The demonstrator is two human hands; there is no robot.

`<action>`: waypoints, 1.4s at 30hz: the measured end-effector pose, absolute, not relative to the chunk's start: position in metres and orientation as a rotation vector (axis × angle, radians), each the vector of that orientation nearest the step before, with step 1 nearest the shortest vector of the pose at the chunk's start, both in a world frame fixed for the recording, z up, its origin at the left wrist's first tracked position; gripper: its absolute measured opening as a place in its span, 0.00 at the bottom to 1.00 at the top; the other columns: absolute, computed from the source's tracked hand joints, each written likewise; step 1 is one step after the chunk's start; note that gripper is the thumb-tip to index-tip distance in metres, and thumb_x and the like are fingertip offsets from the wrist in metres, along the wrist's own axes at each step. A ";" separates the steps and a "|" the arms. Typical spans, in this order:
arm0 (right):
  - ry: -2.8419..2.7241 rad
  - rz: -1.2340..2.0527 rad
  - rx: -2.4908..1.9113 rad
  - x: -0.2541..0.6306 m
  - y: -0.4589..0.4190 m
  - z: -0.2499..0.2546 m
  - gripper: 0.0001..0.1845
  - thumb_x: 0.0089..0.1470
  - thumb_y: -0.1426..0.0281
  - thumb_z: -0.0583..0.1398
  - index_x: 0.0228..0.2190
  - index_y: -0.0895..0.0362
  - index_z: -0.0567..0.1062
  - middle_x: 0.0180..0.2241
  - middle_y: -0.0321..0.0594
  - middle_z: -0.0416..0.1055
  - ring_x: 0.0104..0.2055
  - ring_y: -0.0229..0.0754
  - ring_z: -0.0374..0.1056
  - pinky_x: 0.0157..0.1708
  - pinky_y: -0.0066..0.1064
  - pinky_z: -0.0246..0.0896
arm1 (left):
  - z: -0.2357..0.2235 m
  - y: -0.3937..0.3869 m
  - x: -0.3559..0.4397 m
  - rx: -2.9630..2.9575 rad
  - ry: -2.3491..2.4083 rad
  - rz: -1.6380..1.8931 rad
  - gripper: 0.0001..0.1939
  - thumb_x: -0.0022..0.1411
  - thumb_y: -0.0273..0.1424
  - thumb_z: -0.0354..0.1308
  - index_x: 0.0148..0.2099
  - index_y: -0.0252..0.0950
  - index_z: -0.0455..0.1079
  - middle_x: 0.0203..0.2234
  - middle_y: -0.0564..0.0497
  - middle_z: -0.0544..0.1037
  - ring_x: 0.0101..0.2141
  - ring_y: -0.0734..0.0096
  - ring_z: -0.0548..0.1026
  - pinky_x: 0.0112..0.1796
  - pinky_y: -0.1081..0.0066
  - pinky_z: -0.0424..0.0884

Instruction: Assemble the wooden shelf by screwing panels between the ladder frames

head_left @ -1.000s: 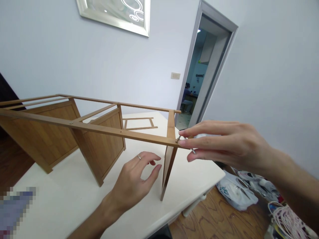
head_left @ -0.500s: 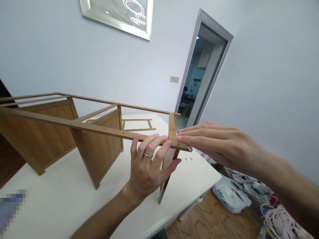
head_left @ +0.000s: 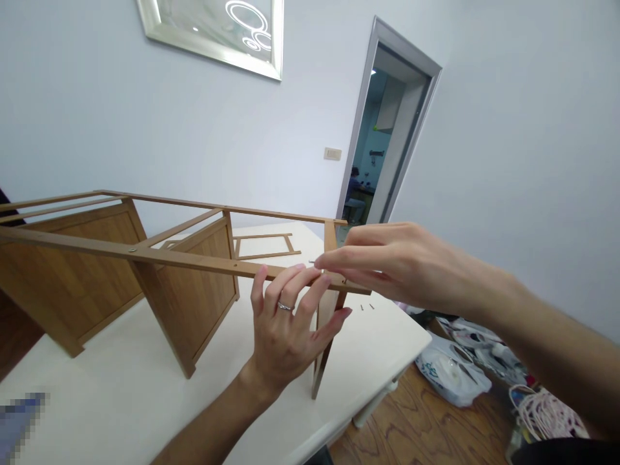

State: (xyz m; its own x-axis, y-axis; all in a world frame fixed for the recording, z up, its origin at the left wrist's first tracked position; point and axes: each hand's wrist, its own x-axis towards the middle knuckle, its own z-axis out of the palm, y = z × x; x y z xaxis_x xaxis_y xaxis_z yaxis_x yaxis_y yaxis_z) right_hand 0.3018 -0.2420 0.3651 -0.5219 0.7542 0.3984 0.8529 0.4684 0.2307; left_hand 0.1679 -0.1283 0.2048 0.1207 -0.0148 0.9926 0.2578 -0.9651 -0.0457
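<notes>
White table (head_left: 387,336): we've three panels (head_left: 206,284) up in the wooden frame (head_left: 194,259) toward 9 o'clock, left hand (head_left: 289,337) spread on it, right hand (head_left: 400,258) pinching a metal piece (head_left: 312,261), two screws (head_left: 361,307) at 4 o'clock apparently left.

Screws (head_left: 372,306) on table (head_left: 382,342), right of frame (head_left: 208,290)

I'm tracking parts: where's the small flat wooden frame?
In the head view, the small wooden frame lies at the far side of the white table, right of the middle wooden panel and beyond the left hand.
</notes>
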 end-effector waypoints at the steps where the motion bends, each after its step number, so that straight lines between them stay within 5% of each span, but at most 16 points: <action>1: -2.480 -0.563 -1.405 0.302 -0.240 0.366 0.13 0.70 0.68 0.57 0.46 0.59 0.81 0.31 0.38 0.71 0.30 0.34 0.63 0.29 0.26 0.56 | 0.205 -0.129 0.168 -2.187 -0.243 -1.946 0.24 0.63 0.40 0.69 0.56 0.35 0.69 0.46 0.42 0.81 0.52 0.54 0.77 0.66 0.47 0.57; 8: -2.407 -0.213 -1.638 0.305 -0.224 0.377 0.14 0.67 0.66 0.59 0.36 0.59 0.83 0.30 0.38 0.78 0.28 0.34 0.68 0.30 0.27 0.60 | 0.206 -0.129 0.168 -2.201 -0.238 -1.952 0.24 0.63 0.39 0.69 0.56 0.36 0.69 0.47 0.42 0.81 0.52 0.55 0.77 0.66 0.47 0.56; 15: -2.465 0.079 -1.624 0.319 -0.233 0.388 0.15 0.68 0.68 0.58 0.49 0.57 0.82 0.41 0.41 0.82 0.36 0.36 0.74 0.35 0.27 0.65 | 0.206 -0.129 0.166 -2.220 -0.233 -1.938 0.22 0.62 0.39 0.69 0.54 0.38 0.70 0.47 0.43 0.81 0.52 0.55 0.77 0.66 0.48 0.57; 18: -2.419 0.182 -1.618 0.328 -0.232 0.389 0.15 0.68 0.63 0.60 0.47 0.57 0.83 0.42 0.41 0.81 0.40 0.37 0.75 0.39 0.28 0.67 | 0.207 -0.130 0.166 -2.213 -0.238 -1.946 0.22 0.62 0.39 0.70 0.54 0.38 0.70 0.47 0.44 0.82 0.51 0.56 0.77 0.66 0.48 0.57; 27: -2.276 0.123 -1.642 0.325 -0.235 0.389 0.09 0.60 0.62 0.67 0.35 0.53 0.85 0.33 0.36 0.78 0.32 0.34 0.70 0.29 0.25 0.63 | 0.207 -0.130 0.166 -2.225 -0.228 -1.952 0.23 0.61 0.37 0.70 0.54 0.36 0.70 0.47 0.42 0.81 0.52 0.55 0.77 0.66 0.48 0.56; 36: -2.087 0.339 -1.902 0.299 -0.239 0.388 0.08 0.60 0.65 0.64 0.38 0.57 0.81 0.19 0.28 0.68 0.19 0.29 0.57 0.17 0.23 0.47 | 0.207 -0.131 0.166 -2.227 -0.223 -1.938 0.23 0.62 0.38 0.70 0.54 0.35 0.70 0.48 0.41 0.81 0.53 0.55 0.76 0.67 0.48 0.55; 42: -1.984 0.651 -1.837 0.307 -0.238 0.388 0.14 0.59 0.58 0.66 0.30 0.56 0.80 0.25 0.33 0.75 0.26 0.34 0.67 0.24 0.26 0.58 | 0.207 -0.130 0.166 -2.214 -0.205 -1.955 0.22 0.62 0.38 0.70 0.54 0.34 0.71 0.47 0.41 0.81 0.53 0.55 0.76 0.67 0.49 0.55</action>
State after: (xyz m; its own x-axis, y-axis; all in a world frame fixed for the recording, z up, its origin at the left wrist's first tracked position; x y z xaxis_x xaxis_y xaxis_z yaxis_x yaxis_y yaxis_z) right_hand 0.3066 -0.2379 0.3878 -0.0911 0.9947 -0.0473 0.8296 0.0495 -0.5561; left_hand 0.1664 -0.1304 0.2070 0.1256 -0.0159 0.9920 0.2219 -0.9741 -0.0437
